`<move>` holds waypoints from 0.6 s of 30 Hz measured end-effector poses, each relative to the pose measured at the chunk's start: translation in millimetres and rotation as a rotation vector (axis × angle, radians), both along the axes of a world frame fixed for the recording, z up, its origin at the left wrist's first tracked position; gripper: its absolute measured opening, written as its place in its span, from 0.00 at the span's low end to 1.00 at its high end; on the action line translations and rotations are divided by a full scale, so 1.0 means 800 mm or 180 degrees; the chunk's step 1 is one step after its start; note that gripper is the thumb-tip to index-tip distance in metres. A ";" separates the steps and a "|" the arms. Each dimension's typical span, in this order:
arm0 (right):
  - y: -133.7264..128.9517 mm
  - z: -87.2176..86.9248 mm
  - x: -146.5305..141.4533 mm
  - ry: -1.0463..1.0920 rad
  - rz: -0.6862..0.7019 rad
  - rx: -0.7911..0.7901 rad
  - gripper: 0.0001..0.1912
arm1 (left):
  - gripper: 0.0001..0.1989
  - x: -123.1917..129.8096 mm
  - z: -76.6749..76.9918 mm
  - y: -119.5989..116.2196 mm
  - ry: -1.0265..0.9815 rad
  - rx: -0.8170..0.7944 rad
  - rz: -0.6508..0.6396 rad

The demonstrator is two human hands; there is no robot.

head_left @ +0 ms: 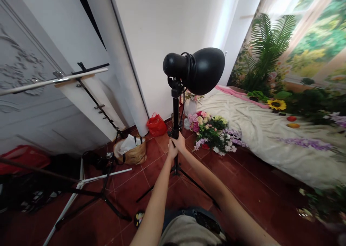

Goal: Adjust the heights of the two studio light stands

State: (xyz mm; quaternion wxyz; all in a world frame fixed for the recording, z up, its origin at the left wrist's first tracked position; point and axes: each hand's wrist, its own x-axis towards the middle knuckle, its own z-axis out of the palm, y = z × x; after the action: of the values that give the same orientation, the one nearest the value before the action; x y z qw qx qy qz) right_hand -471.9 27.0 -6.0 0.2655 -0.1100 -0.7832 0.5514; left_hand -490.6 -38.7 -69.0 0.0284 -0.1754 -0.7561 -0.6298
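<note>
A black light stand (176, 111) stands upright on its spread tripod legs right in front of me. On its top sits a black studio lamp (207, 70) with a round reflector facing right and a cable looped behind it. My left hand (173, 149) is closed around the stand's pole, just below a collar with a knob. Slightly higher, my right hand (179, 142) also wraps the pole, and the two hands touch. The fingers are partly hidden behind each other and the pole.
Left are a straw basket (135, 154), a red bag (156, 125), white stand legs (81, 184) and a backdrop crossbar (81, 74). To the right, flower bunches (208, 125) lie by a bed with a cream cover (259, 130). A white wall (162, 30) rises behind the lamp.
</note>
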 end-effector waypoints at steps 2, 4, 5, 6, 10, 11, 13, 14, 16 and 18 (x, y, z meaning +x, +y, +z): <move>0.014 -0.005 -0.004 -0.0003 0.0319 0.0196 0.15 | 0.24 0.000 -0.003 -0.002 -0.0026 -0.0083 -0.0014; 0.026 -0.009 -0.004 -0.0001 0.0550 0.0379 0.16 | 0.26 0.001 -0.004 -0.004 -0.0090 -0.0164 0.0011; 0.030 -0.011 -0.004 -0.0018 0.0579 0.0439 0.16 | 0.27 0.001 -0.003 -0.004 -0.0118 -0.0190 0.0026; 0.032 -0.012 -0.005 -0.0042 0.0582 0.0472 0.17 | 0.27 0.001 -0.002 -0.004 -0.0139 -0.0202 0.0032; 0.032 -0.011 -0.011 -0.0176 0.0539 0.0334 0.16 | 0.28 0.004 0.004 -0.004 -0.0161 -0.0175 0.0025; 0.031 -0.010 -0.013 -0.0193 0.0522 0.0260 0.15 | 0.28 0.004 0.005 -0.004 -0.0143 -0.0171 0.0019; 0.030 -0.007 -0.017 -0.0200 0.0497 0.0125 0.14 | 0.26 0.005 0.006 -0.004 -0.0069 -0.0150 0.0010; 0.031 -0.005 -0.019 -0.0196 0.0520 0.0069 0.13 | 0.26 0.005 0.006 -0.004 -0.0029 -0.0135 0.0009; 0.033 0.000 -0.021 -0.0193 0.0657 -0.0015 0.13 | 0.24 0.005 0.007 -0.004 0.0027 -0.0111 0.0013; 0.036 0.005 -0.021 -0.0199 0.0804 -0.0036 0.13 | 0.22 0.005 0.006 -0.004 0.0043 -0.0092 0.0012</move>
State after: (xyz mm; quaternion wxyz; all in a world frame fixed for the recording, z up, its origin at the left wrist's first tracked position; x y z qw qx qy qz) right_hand -488.8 56.1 -2.1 0.1687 -0.0292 -0.7955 0.5812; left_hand -486.8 -41.9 -64.3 0.0322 -0.1787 -0.7653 -0.6176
